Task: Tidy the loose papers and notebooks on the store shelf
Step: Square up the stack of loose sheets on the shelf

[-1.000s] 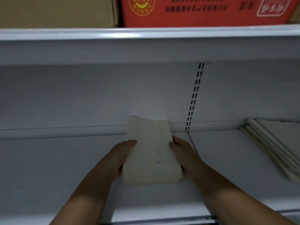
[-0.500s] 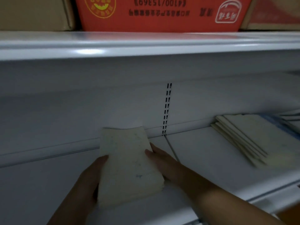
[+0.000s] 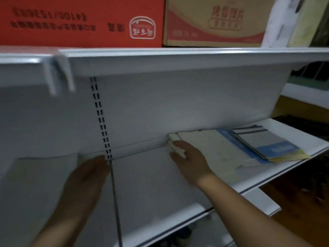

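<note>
Right hand (image 3: 190,161) laid at stack (image 3: 213,148) left edge; fingers' grip not discernible. Left hand (image 3: 85,179) blurred, fingers extended, nothing held. Hands well apart, shelf (image 3: 142,175) between.

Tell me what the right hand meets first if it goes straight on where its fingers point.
The cream paper stack: the right hand looks to be touching its left edge. Beyond lies the back panel.

notebooks (image 3: 267,142) lie on papers (image 3: 213,148) at the shelf's (image 3: 151,184) right; boxes (image 3: 81,22) on the shelf above
</note>
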{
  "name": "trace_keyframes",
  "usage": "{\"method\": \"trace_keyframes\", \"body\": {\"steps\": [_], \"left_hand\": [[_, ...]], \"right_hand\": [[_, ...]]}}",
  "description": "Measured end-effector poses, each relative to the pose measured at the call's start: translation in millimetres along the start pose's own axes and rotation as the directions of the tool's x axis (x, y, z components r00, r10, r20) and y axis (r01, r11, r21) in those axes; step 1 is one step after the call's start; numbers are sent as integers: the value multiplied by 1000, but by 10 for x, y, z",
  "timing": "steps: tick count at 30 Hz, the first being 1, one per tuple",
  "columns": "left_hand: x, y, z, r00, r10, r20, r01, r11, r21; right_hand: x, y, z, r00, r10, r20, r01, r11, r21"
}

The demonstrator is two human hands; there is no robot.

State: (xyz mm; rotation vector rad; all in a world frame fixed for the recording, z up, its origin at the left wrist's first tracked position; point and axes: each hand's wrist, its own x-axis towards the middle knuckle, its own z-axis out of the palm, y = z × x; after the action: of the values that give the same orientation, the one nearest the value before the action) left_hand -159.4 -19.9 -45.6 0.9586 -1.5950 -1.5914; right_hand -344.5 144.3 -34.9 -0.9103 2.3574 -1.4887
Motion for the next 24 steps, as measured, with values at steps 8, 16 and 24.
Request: {"method": "trace_keyframes", "body": {"steps": [8, 16, 24], "left_hand": [[-248, -117, 2027, 836, -409, 367, 437, 900, 7], [1, -28, 2462, 823, -464, 328, 527, 839, -135], [10, 26, 2630, 776, -477, 412, 536, 844, -32]], "right_hand": [[553, 1160, -1303, 951, 309, 9, -280, 874, -397], [595, 1461, -1271, 984, 175, 26, -136, 842, -522], [640, 1514, -1323, 986, 161, 44, -119, 864, -489]]}}
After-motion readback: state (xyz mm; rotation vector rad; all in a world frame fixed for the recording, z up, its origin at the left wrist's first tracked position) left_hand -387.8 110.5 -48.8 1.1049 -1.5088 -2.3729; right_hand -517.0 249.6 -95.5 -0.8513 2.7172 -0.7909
